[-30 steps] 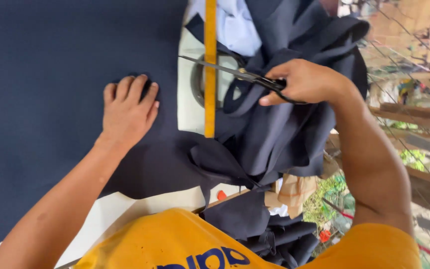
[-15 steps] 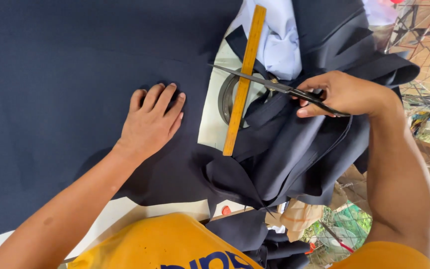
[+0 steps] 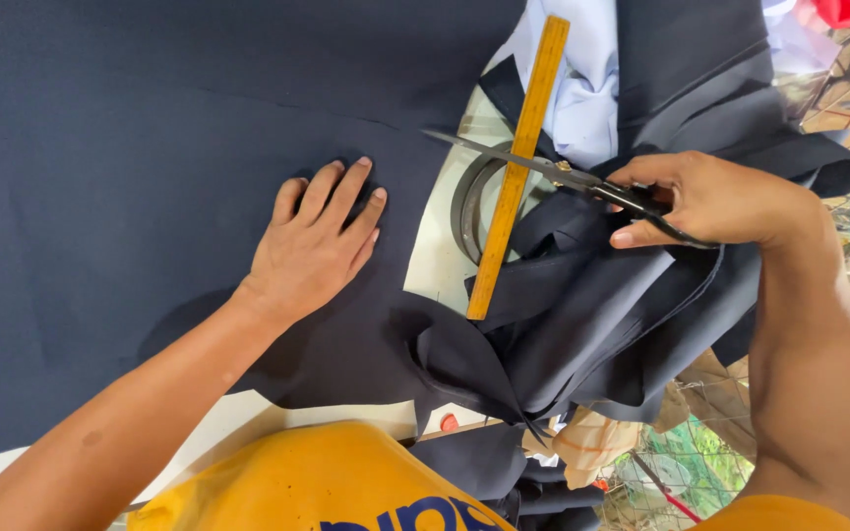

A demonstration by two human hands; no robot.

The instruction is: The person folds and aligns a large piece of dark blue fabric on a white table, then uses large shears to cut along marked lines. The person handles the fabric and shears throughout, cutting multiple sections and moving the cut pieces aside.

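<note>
White worktop point(image 3: 440, 265) mostly covered by navy fabric point(image 3: 150, 177). Fabric pressed flat by open left hand point(image 3: 312, 246). Scissors point(image 3: 582, 182) gripped in right hand point(image 3: 710, 202), blades parted, crossing yellow wooden ruler point(image 3: 518, 167) near worktop's right edge.

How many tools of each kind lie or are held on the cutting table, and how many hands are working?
Scissors: 1, held in the right hand
Wooden ruler: 1
Dark curved template: 1
Hands: 2, the left hand flat on the navy cloth
Total: 5
</note>
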